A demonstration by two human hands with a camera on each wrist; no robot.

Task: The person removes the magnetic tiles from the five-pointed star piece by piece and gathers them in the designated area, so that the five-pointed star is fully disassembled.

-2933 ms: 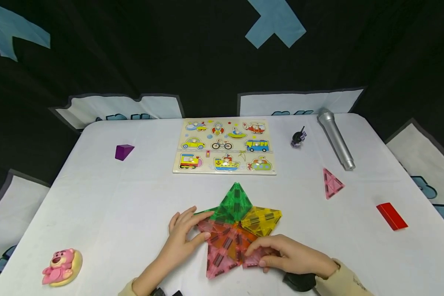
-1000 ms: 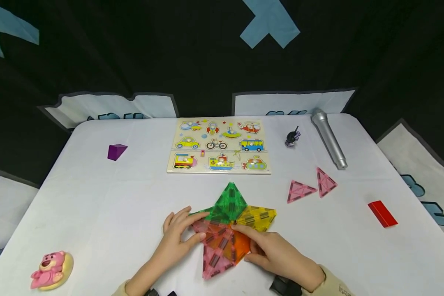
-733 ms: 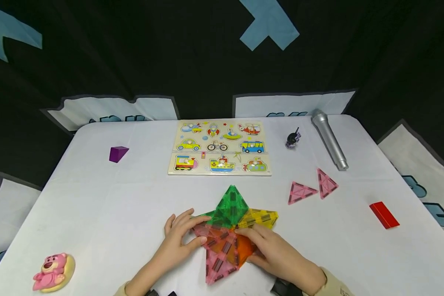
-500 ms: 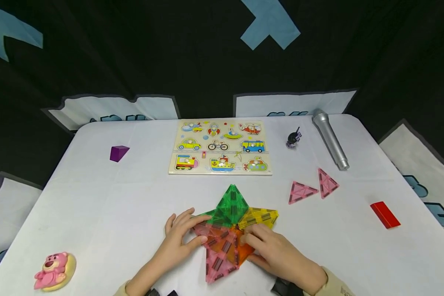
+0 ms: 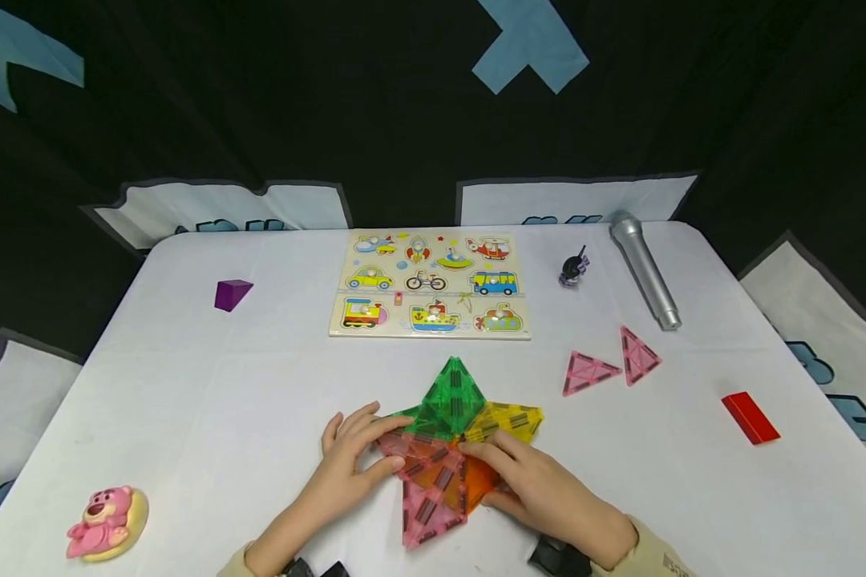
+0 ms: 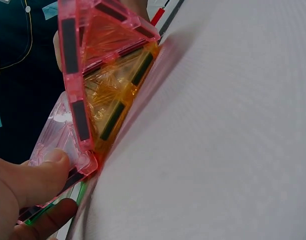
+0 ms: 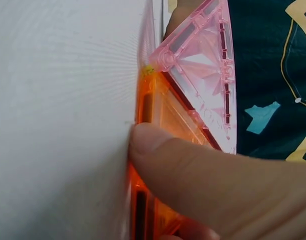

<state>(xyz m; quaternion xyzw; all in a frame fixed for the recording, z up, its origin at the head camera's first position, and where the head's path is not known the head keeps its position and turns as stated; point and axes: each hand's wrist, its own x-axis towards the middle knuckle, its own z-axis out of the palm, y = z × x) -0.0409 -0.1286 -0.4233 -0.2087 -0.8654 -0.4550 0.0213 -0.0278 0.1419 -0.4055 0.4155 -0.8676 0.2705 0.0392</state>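
Low on your left, a pink bear (image 5: 99,521) rests on the white table (image 5: 209,417), well apart from your arms. Your sleeves (image 5: 638,551) come in at the near edge, and your hands sit either side of the tile model (image 5: 433,473), which stands on the table in front of you. Its pink point (image 5: 424,514) reaches nearest to you. Your left hand (image 5: 352,461) pinches the model's left side, the thumb lying on a pink tile in the left wrist view. Your right hand (image 5: 537,485) grasps the other side, its thumb against the edge of the orange part (image 5: 479,479); in the right wrist view, pink tiles slant up beside that orange. Just past your right fingertips lies the yellow point (image 5: 512,418), and the green point (image 5: 453,394) reaches farthest from you. Over to the right is a red block (image 5: 750,417). Beyond it lie two pink triangles (image 5: 589,373), one close beside the other. Farther still come the purple block (image 5: 232,295) on the left, the puzzle (image 5: 458,280) with its vehicle pictures in the middle, a small dark figure (image 5: 573,268) and a silver tube (image 5: 645,272). Behind the table hangs a black curtain (image 5: 404,104) with blue shapes.
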